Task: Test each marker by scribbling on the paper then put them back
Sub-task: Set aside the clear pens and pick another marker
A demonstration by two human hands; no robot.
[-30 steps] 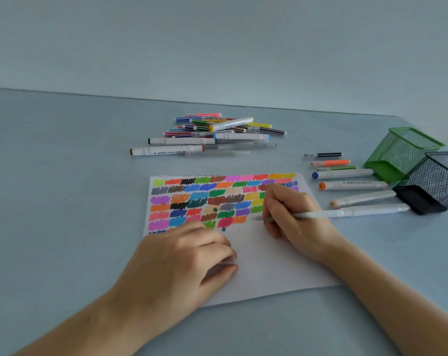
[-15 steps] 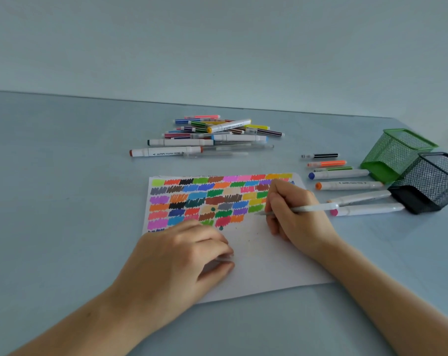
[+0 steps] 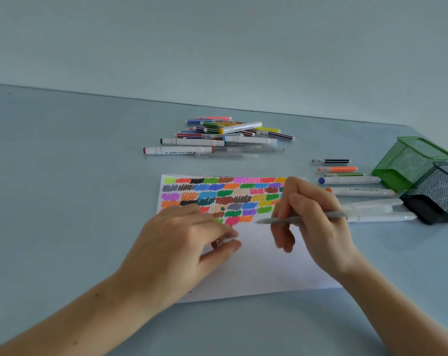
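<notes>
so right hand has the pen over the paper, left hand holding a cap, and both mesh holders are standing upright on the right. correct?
Not quite. In the head view both mesh holders, green and black, lie tipped on their sides, mouths toward the markers, not upright. The rest holds: the right hand grips the pen over the paper, and the left hand pinches what looks like a small white cap.
</notes>
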